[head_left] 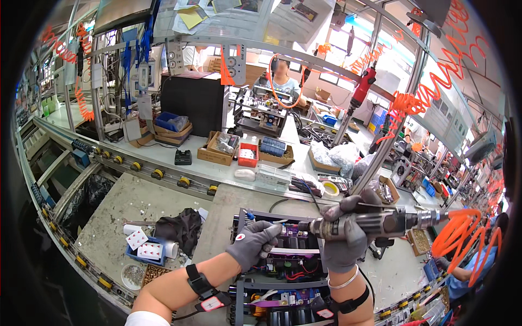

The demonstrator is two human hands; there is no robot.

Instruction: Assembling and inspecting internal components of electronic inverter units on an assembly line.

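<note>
My right hand (347, 239), in a grey glove, is wrapped round a grey and black air screwdriver (378, 224). The tool lies nearly level, its tip pointing left toward my other hand, and an orange coiled air hose (462, 233) runs from its back end. My left hand (254, 245), also gloved in grey, is closed in a pinch just left of the tip; whatever its fingers hold is too small or hidden. Both hands are over an open electronic unit (296, 267) with a dark metal frame and purple circuit boards. A similar unit (283, 298) lies nearer to me.
On the left are a blue bin (147, 250) with labels, a black cloth (179, 231), a white tub (132, 276) and a box of brass-coloured parts (154, 275). Cartons and a red box (248, 155) line the back shelf. A red screwdriver (363, 87) hangs above. A person (283, 81) sits opposite.
</note>
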